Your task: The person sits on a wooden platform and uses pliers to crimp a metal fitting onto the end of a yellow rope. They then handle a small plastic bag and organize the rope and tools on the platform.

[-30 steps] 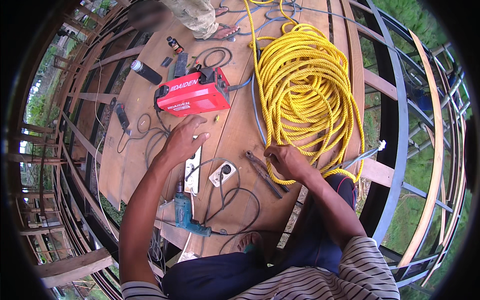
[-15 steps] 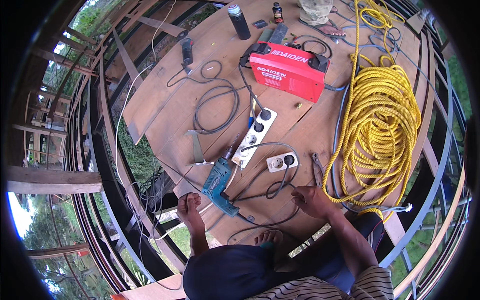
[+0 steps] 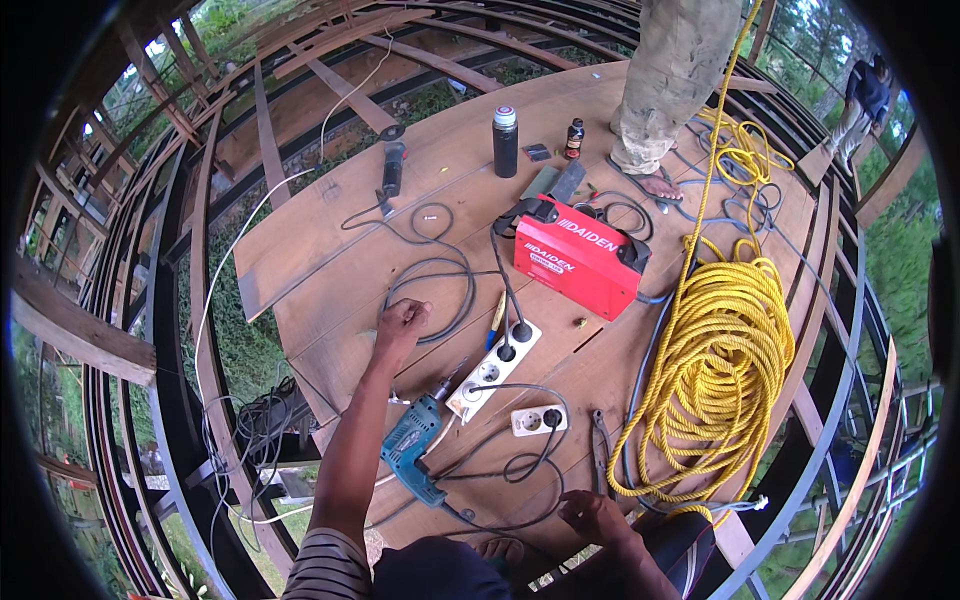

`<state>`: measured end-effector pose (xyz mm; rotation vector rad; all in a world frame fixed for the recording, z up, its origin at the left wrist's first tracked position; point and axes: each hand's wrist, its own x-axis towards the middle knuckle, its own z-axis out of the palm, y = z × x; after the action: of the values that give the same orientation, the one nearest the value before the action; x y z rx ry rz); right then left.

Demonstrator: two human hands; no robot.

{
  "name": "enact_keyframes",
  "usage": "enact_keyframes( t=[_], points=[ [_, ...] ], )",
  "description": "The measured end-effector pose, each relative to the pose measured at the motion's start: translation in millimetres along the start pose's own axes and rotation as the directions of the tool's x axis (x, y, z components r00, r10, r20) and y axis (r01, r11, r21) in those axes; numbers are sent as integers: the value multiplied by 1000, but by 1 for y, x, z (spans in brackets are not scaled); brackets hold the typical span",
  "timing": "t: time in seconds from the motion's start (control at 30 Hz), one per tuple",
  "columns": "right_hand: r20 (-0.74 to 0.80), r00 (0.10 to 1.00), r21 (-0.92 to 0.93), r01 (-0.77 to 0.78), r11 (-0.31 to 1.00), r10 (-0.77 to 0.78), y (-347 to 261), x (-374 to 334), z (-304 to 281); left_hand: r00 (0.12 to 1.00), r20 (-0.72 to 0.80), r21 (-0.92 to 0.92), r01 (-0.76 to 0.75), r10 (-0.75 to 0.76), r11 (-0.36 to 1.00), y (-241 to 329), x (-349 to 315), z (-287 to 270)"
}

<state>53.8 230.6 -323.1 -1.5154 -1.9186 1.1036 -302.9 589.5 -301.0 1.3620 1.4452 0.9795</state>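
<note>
My left hand (image 3: 404, 320) reaches forward over the planks, closed, beside a loop of dark cable (image 3: 470, 290). Whatever its fingers may hold is hidden, and my forearm covers part of the wood below. Right of that forearm lies a teal power drill (image 3: 412, 452) with a bit pointing away from me. A long white power strip (image 3: 492, 372) with dark plugs rests near the bit. My right hand (image 3: 594, 516) hovers low by my knee with curled fingers; nothing shows in them. Closest to it are a small white socket block (image 3: 538, 420) and a pliers-like tool (image 3: 600, 452).
A red welding machine (image 3: 575, 262) stands ahead, with coiled yellow rope (image 3: 725, 370) on the right. An angle grinder (image 3: 393, 168), a black flask (image 3: 505, 148) and a small bottle (image 3: 574, 139) stand farther back. Another person's leg (image 3: 665, 90) is behind the machine. Open beams border the planks.
The view has tilted up, showing more of the far side. My left hand has moved forward from beside the drill toward the cable loop. My right hand stays low with fingers curled.
</note>
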Motion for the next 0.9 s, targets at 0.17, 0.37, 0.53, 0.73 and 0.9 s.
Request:
enact_keyframes(
  t=[0.17,0.37,0.53,0.73,0.9],
  points=[
    [-116,913,-232,-408,883,391,40,6,11,906,322,-328,378,-273,866,51,40,117],
    [-138,876,-221,-483,848,463,45,20,-39,937,315,-354,264,-151,897,38,59,191],
    [10,843,-261,-517,815,537,94,19,-84,971,186,-240,194,-151,951,49,53,228],
    [86,865,-242,-463,852,495,141,14,-152,950,66,-27,-303,304,953,94,19,269],
    [-482,698,72,-570,818,529,179,-5,-245,857,348,-38,-392,380,919,163,-38,329]
  ],
)
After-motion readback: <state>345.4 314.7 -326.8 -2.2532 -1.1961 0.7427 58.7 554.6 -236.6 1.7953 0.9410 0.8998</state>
